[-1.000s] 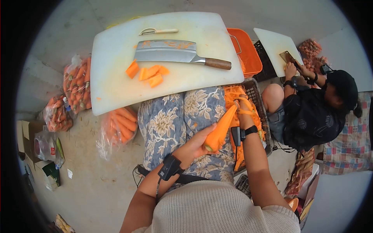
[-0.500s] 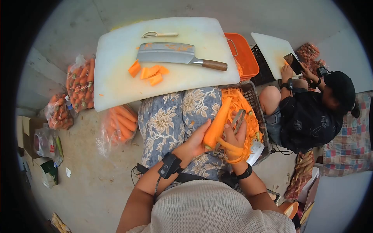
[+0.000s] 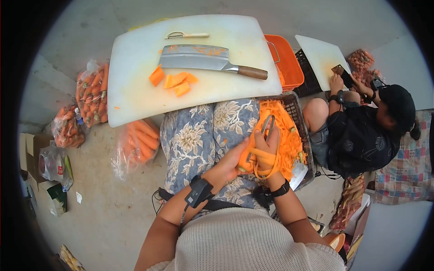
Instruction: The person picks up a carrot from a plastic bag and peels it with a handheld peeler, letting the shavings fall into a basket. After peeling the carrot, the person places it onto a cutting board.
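Note:
My left hand (image 3: 231, 160) is wrapped round the lower end of a thick peeled carrot (image 3: 244, 163) above my lap. Across the carrot lies my right hand (image 3: 267, 151), closed on a metal peeler (image 3: 271, 124) whose loop shows past the fingers. Long orange peel strips drape over the right hand and wrist. Much of the carrot is hidden behind that hand. Just beyond, a heap of carrot peelings (image 3: 289, 147) fills a dark plastic crate (image 3: 308, 166).
A white cutting board (image 3: 135, 90) holds a cleaver (image 3: 194, 58), a second peeler (image 3: 194, 35) and carrot chunks (image 3: 181, 82). Bagged carrots (image 3: 92, 95) stand left. An orange bin (image 3: 294, 67) is behind the crate. At right a person (image 3: 366, 131) cuts at another board (image 3: 321, 54).
My right hand and the peeler have moved left over the carrot, covering more of it. The left hand keeps its hold. The view has shifted slightly.

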Available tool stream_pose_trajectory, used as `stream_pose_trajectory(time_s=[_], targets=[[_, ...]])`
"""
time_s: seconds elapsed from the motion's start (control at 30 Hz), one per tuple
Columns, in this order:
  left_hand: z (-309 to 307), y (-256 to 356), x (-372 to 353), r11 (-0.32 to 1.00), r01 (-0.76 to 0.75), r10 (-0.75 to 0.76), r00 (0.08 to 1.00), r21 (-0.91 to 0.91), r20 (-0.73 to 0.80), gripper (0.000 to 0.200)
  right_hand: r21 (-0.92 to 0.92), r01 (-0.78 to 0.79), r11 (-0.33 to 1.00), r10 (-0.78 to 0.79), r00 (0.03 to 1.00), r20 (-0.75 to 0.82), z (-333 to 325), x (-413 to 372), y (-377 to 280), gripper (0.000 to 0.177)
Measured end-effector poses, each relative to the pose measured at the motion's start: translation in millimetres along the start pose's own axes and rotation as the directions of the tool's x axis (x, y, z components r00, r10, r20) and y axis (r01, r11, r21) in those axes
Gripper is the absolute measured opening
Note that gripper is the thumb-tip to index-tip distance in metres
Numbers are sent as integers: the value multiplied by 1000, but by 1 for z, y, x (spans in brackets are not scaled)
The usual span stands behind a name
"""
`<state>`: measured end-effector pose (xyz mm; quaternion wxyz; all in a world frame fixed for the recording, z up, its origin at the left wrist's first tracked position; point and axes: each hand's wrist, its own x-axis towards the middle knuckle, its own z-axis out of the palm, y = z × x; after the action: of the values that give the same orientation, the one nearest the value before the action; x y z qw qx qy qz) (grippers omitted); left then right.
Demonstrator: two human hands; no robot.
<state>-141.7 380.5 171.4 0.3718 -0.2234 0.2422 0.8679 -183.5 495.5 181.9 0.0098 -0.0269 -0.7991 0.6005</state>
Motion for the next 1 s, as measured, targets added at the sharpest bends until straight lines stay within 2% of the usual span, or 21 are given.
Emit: stream_pose_trajectory(time_s=[0.07,0.1,0.13,0.2,0.23,0.27,0.33,0.37,0.43,0.53,0.6,0.67,0.7,0.77,0.8,0.87,0.9,0.93,1.0], targets=[[-4,-4,4,999,-9,8,1000,44,22,50,47,-71,996,75,992,-99,-3,21,13,26],[-2,-6,4,997,-28,27,1000,69,15,51,-37,-92,995,86,988,-128,-8,27,8,26],[-1,-6,4,995,-46,45,999,93,7,51,-40,-96,995,90,988,-125,-9,34,16,26],[-1,-2,1,996,-29,28,1000,84,11,53,-140,-14,990,-12,982,-186,-7,46,39,18],[-1,0,0,997,-13,12,1000,81,20,55,-68,-34,997,21,983,-180,-5,49,34,18],[-2,1,0,997,-10,9,1000,74,18,55,-72,-39,997,25,984,-176,-3,51,30,18],[-2,4,1,998,33,-34,999,45,31,58,210,-114,971,148,977,-152,1,57,21,16],[-1,5,0,998,35,-36,999,45,30,58,210,-117,971,150,977,-152,0,63,24,16],[2,7,-1,998,40,-40,999,49,6,60,325,-139,935,204,963,-174,-4,75,37,18],[1,7,-1,997,47,-48,999,57,8,60,254,-182,950,228,960,-163,-14,91,49,20],[1,9,-1,997,56,-57,998,52,17,59,289,-170,942,216,967,-134,-18,96,56,18],[2,10,-2,997,63,-64,998,48,27,59,359,-324,876,395,907,-145,-14,93,37,16],[3,11,-3,997,67,-68,997,40,29,58,359,-321,876,392,908,-145,-15,96,43,16],[2,11,-3,997,68,-69,997,36,32,57,388,-433,814,511,850,-124,-24,105,73,19],[-2,10,-2,996,80,-82,996,35,45,56,391,-428,815,508,853,-124,-29,108,92,19],[-9,8,1,995,89,-91,994,41,60,56,574,-461,676,609,788,-84,-35,113,111,21],[-12,6,3,995,90,-93,991,29,98,55,531,-534,658,663,745,-72,-41,108,112,25],[-14,6,3,996,91,-93,987,16,134,54,533,-531,659,660,748,-70,-46,100,113,25],[-8,7,-2,997,67,-63,987,-23,147,54,556,-568,607,720,689,-83,-58,86,122,24]])
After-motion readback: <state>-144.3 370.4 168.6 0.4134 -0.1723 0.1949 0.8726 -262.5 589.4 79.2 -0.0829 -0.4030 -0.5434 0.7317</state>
